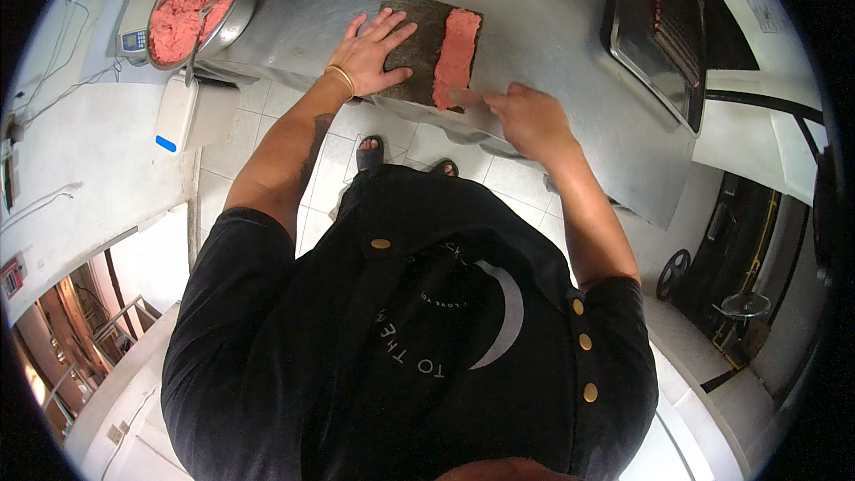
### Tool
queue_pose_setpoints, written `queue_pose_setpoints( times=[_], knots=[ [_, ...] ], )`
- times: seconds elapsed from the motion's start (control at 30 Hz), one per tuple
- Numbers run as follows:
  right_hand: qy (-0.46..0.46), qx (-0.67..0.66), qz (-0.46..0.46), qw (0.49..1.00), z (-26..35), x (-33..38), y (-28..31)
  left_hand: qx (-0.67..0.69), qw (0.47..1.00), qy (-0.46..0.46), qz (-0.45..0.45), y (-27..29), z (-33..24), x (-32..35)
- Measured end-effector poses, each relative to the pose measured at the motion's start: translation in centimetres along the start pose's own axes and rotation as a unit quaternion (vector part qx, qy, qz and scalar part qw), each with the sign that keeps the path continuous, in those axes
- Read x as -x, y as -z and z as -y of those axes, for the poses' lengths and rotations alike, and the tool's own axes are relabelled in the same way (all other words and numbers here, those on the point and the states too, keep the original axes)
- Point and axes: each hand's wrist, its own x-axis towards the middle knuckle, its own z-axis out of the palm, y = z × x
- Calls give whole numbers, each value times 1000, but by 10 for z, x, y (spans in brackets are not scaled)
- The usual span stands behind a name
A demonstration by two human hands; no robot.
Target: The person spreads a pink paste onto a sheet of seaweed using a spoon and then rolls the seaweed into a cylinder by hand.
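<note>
Dark sheet (422, 34) – L hand (369, 58) splayed flat on it; R grip (536, 125) clamped on blurred spreader (471, 98).

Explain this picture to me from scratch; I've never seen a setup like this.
There is no robot here: these are a person's own two bare hands. The one picture comes from a wide fisheye camera on their head, looking down, which is why straight edges bend.

On the metal table lies a dark sheet with a strip of pink paste near its right side. The left hand rests on the sheet, fingers spread. The right hand holds a thin tool, too blurred to identify, at the strip's lower end. A metal bowl of pink paste sits upper left; a metal tray lies upper right.
</note>
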Motion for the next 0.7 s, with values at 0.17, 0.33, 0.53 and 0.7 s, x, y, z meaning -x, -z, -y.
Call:
queue_pose_setpoints(
  times=[0.17,0.33,0.53,0.7],
  knots=[
    [-63,-71,-45,994,-3,41,-10,8,1000,1,-8,-2,0,1],
    [-28,-120,-158,980,13,58,-50,21,1000,-3,-12,-3,1,0],
    [-26,-116,-161,980,32,36,-78,28,999,-8,-12,-2,1,-1],
    [-139,-142,-152,968,22,62,-54,31,999,-8,-16,-3,1,0]
  ],
)
